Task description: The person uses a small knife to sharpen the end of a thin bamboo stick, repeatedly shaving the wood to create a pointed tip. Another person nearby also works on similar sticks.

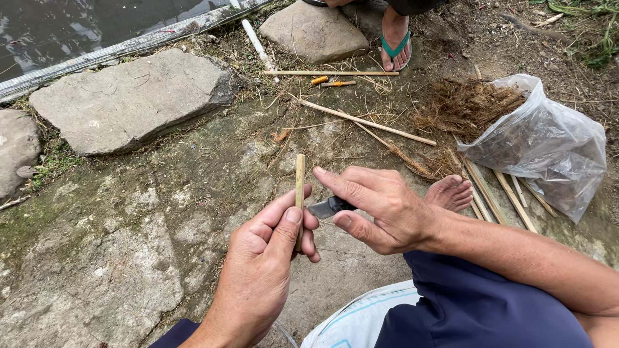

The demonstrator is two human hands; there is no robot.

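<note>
My left hand [267, 258] grips a short pale bamboo stick [300, 180], held upright between thumb and fingers. My right hand [380, 206] holds a small dark knife blade [325, 207] whose edge rests against the side of the stick, with the index finger stretched out above the blade. Both hands hover over rough stone ground in front of my knees. My bare foot [451, 192] shows just behind the right hand.
A clear plastic bag [548, 145] of brown fibre lies at right beside loose fibre [461, 106] and several split bamboo strips [500, 193]. Long sticks [367, 122] lie ahead. Flat rocks [132, 100] border water at top left. Another person's sandalled foot [394, 42] stands at the top.
</note>
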